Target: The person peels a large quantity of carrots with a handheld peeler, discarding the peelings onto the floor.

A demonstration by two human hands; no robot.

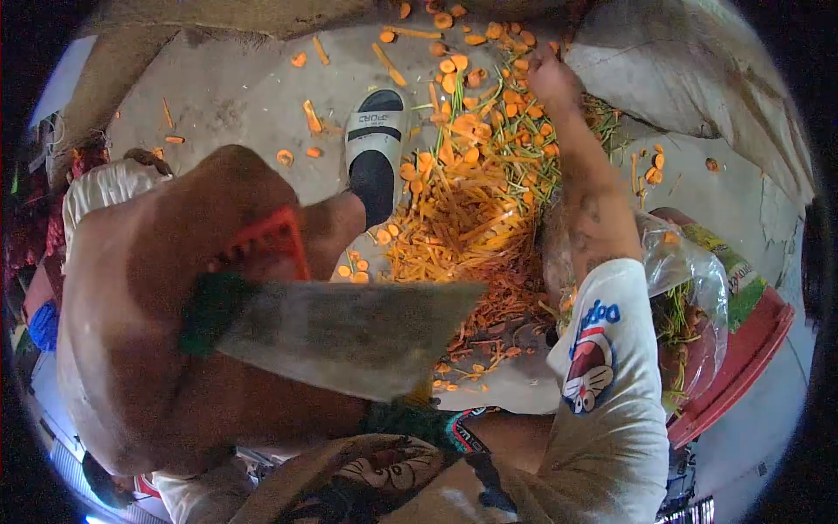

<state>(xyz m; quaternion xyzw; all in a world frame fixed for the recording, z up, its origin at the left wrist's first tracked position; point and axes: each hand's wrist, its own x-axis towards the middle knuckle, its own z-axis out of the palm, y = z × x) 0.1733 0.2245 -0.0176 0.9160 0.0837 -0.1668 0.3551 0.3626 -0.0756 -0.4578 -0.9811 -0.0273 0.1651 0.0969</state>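
Closest to the camera, a wide cleaver blade [349, 332] with a dark green handle lies level across the view, gripped by the person's left hand [157, 332]; the hand fills the left side so closely that its fingers blur, but they appear wrapped tight around the handle. An orange-red plastic piece [266, 244] shows just above that hand. Lower right, a white sleeve [602, 384] with a cartoon print covers the right upper arm. Beside it sits a red basin [742, 349] holding a clear plastic bag. Further out, a heap of shredded carrot [471, 218] covers the concrete floor, with green stalks mixed in. A foot in a white and black sandal [375, 148] stands just left of the heap. Farthest, the right hand [550, 79] reaches into carrot slices [454, 74]; whether its fingers are spread or pinching cannot be told
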